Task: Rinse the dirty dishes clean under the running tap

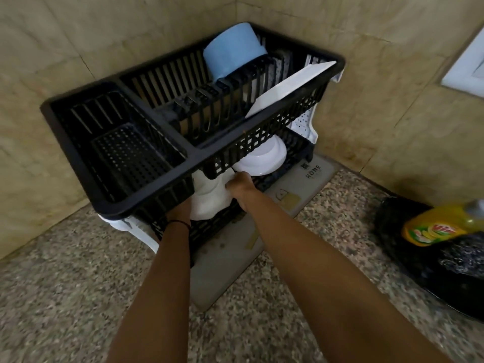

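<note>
Smooth white dish [208,200] in black rack [146,183]

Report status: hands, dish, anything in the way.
Right hand grips white dish in lower tier. Left hand beside it, fingers hidden. Upper tier overhangs both.

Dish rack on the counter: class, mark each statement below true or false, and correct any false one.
1. A blue bowl sits in the upper tier of the dish rack. True.
2. The right hand is at a white dish in the upper tier. False: that dish is in the lower tier.
3. The yellow bottle stands inside the rack. False: it is off to the rack's right, apart from it.
4. The rack stands in a corner where two walls meet. True.
5. A running tap is in view. False: no tap shows.
</note>
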